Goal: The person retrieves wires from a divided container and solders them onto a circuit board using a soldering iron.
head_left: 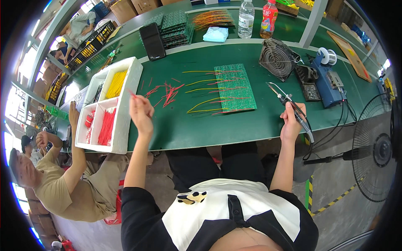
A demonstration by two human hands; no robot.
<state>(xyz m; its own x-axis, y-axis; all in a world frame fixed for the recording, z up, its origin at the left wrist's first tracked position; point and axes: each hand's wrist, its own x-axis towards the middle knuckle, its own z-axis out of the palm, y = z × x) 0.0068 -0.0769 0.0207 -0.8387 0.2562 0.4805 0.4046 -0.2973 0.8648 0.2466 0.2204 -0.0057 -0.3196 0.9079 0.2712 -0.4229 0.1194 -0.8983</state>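
My left hand [141,112] pinches a short red wire [131,93] at its fingertips, beside the white foam box [122,134]. In my right hand [292,123] is a soldering iron [289,101] with a thin curved tube at its tip, pointing up and left. Between my hands lies a green circuit board panel [243,88], with yellow and red wires sticking out from its left side. Loose short red wires [169,94] are scattered on the green table [184,134]. The box's compartments hold yellow wires [116,84] and red wires [107,127].
A small fan [278,60] and a blue soldering unit with a solder spool [328,79] stand at right. Behind are a phone [153,42], stacked boards [176,27] and two bottles [246,20]. A co-worker [69,184] sits at left, one hand by the box; a large fan [379,148] stands right.
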